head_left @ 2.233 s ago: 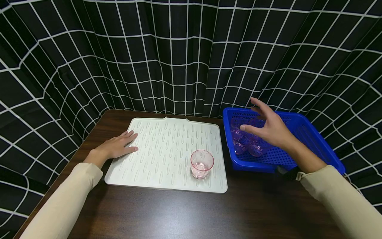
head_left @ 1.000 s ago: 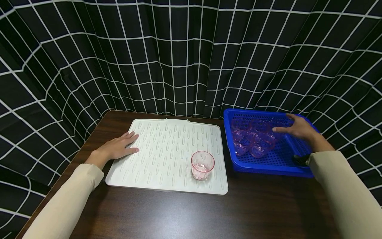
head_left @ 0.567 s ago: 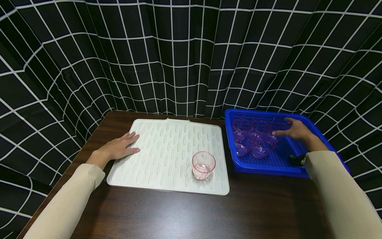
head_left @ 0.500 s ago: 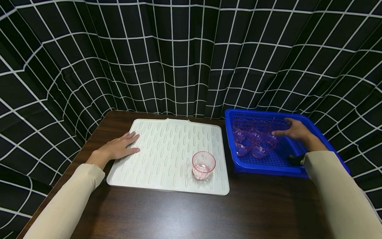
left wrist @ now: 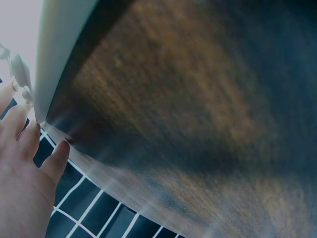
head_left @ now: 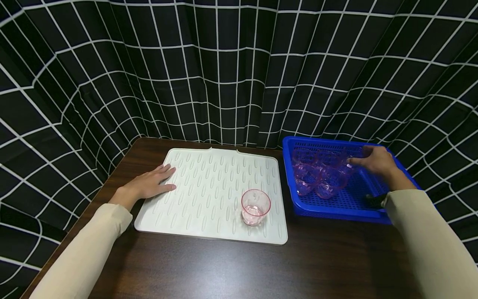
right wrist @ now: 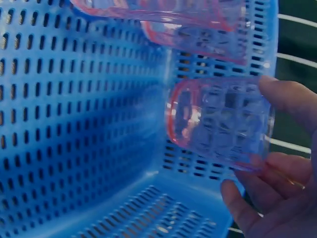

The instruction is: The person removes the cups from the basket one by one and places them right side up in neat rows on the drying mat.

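My left hand lies with straight fingers on the left edge of a white ribbed mat. A clear pink tumbler stands upright toward the mat's front right. Inside the blue basket, at its right, my right hand grips another pink tumbler. The right wrist view shows this tumbler on its side, thumb on one side of its base end and fingers on the other, its red rim pointing away from the palm. Several more pink tumblers sit together in the basket's left part.
The dark wood table carries mat and basket side by side with a narrow gap between. A black curtain with a white grid hangs close behind and at both sides. The basket has raised, slotted walls.
My right hand has reached from above the tumblers to the basket's right part, closed on a tumbler there, and shifted slightly right and up with it. My left hand stays on the mat.
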A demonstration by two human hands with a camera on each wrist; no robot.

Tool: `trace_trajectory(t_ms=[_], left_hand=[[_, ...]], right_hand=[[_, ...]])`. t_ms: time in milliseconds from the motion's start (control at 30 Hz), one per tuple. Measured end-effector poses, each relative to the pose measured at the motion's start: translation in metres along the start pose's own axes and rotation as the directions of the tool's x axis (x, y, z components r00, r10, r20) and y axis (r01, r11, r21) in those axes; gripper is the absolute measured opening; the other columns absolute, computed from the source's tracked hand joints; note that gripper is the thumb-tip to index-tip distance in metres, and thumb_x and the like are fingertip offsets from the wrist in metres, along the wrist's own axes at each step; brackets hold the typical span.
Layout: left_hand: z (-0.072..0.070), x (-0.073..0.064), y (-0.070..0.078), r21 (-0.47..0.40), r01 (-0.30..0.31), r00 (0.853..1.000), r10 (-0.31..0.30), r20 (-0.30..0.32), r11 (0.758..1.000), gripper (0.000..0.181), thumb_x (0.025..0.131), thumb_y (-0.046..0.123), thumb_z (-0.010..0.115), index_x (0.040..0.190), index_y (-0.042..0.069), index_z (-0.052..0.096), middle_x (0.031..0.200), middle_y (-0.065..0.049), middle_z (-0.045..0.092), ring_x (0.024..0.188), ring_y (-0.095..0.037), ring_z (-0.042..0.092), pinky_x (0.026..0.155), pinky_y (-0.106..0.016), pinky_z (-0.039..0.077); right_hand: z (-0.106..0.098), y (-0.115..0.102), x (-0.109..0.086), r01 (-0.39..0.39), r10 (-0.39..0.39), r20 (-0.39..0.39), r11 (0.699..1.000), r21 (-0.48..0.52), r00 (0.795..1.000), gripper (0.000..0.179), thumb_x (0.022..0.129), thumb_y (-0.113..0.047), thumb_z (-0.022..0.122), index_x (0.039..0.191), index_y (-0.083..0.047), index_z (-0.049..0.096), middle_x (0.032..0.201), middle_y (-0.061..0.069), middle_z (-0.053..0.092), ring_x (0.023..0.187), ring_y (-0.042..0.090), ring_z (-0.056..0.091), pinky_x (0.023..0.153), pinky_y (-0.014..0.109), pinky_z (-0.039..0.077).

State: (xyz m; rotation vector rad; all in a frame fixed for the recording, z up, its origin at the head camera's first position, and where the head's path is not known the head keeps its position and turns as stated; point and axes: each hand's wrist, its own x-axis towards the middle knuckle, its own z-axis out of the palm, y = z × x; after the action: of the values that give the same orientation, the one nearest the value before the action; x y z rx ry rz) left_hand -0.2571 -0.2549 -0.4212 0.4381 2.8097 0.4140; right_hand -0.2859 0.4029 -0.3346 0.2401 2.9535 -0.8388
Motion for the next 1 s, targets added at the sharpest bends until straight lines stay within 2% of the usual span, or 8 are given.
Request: trace_trajectory(t_ms=[133,300,533,733,1000], left_hand=[[0.0,0.001,0.0,0.0,0.002,1.0,-0.002,0.003,1.0,0.079,0.099,0.055,0.05,0.158,0.01,0.025,0.164,-0.02,0.015,0.15,-0.042,0.009,0.112,-0.07,0.016],[0.0,0.001,0.0,0.001,0.005,1.0,-0.005,0.002,1.0,0.079,0.099,0.055,0.05,0.158,0.009,0.025,0.164,-0.02,0.015,0.15,-0.042,0.009,0.112,-0.07,0.016],[0.001,0.001,0.0,-0.003,0.014,1.0,-0.014,0.006,1.0,0.08,0.098,0.057,0.05,0.158,0.01,0.025,0.164,-0.019,0.015,0.15,-0.042,0.009,0.111,-0.071,0.016],[0.002,0.001,0.0,-0.001,0.018,1.0,-0.018,0.008,1.0,0.08,0.098,0.058,0.05,0.158,0.011,0.025,0.164,-0.019,0.015,0.15,-0.042,0.009,0.111,-0.071,0.017],[0.0,0.001,0.001,0.006,0.007,1.0,-0.007,0.007,1.0,0.079,0.098,0.057,0.05,0.158,0.01,0.025,0.164,-0.019,0.015,0.15,-0.042,0.01,0.111,-0.071,0.017]], right_hand=[[-0.008,-0.009,-0.005,0.046,-0.047,-0.093,0.999,-0.004,0.995,0.097,0.094,-0.051,0.064,0.15,0.014,0.02,0.139,0.044,0.035,0.124,0.06,0.039,0.101,0.069,0.035],[-0.018,-0.026,-0.011,0.095,-0.089,-0.186,0.995,0.025,0.979,0.1,0.092,-0.059,0.06,0.152,0.011,0.021,0.139,0.042,0.039,0.123,0.057,0.042,0.101,0.069,0.036],[-0.016,-0.053,-0.014,0.186,-0.172,-0.306,0.983,0.014,0.936,0.093,0.092,-0.054,0.064,0.153,0.006,0.029,0.136,0.038,0.047,0.122,0.052,0.046,0.101,0.065,0.038],[-0.006,-0.083,-0.021,0.28,-0.264,-0.321,0.96,0.004,0.91,0.09,0.089,-0.051,0.071,0.15,0.006,0.036,0.135,0.035,0.05,0.123,0.05,0.048,0.101,0.064,0.039],[0.019,-0.124,-0.036,0.407,-0.388,-0.266,0.913,0.017,0.882,0.087,0.087,-0.044,0.076,0.149,0.003,0.039,0.134,0.03,0.051,0.119,0.047,0.051,0.096,0.062,0.045]])
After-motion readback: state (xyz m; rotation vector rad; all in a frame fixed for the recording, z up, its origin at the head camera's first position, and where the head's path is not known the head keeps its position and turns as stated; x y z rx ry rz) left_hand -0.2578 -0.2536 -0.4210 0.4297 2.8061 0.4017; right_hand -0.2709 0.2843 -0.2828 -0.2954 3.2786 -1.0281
